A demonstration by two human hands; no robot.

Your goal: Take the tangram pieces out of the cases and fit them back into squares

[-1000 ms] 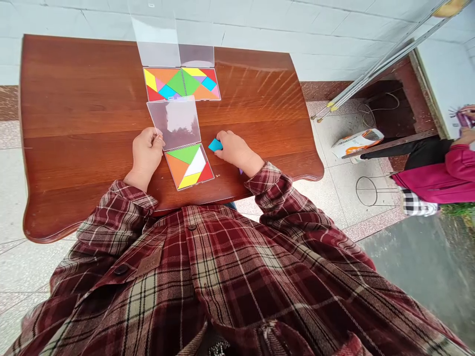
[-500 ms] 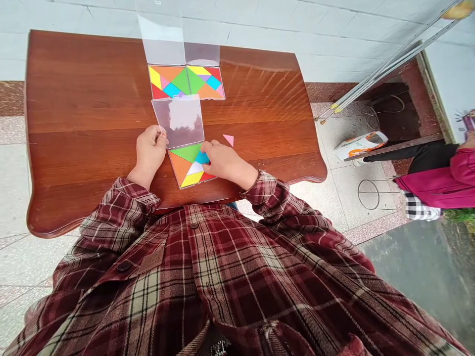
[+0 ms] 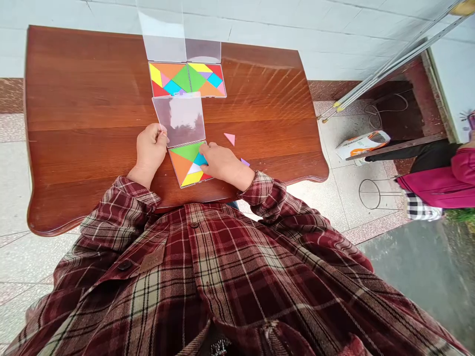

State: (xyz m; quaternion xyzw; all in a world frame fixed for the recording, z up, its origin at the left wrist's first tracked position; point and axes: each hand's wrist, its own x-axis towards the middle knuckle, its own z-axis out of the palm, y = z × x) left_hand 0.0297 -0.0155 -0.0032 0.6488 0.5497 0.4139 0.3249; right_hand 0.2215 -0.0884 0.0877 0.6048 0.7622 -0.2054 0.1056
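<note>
In front of me lies an open tangram box (image 3: 182, 185) with green, orange, yellow and red pieces in its tray and a white gap among them. Its clear lid (image 3: 181, 121) is tipped back, and my left hand (image 3: 150, 151) pinches the lid's left edge. Over the tray's right side, my right hand (image 3: 225, 164) has its bent fingers on a blue tangram piece (image 3: 199, 159), partly covering it. A pink triangle (image 3: 230, 139) rests on the table beyond that hand. Close to the right wrist, a purple piece (image 3: 245, 162) is partly hidden.
Two filled tangram boxes (image 3: 188, 79) stand side by side further back, lids raised, on the brown wooden table (image 3: 89, 133). A white wall (image 3: 260, 20) runs behind. On the right are metal poles (image 3: 374, 79), a wire stand (image 3: 369, 194) and a seated person in a magenta top (image 3: 434, 175).
My right hand has shifted slightly left over the blue piece, and the purple piece now shows beside its wrist. My left hand stays at the lid's edge.
</note>
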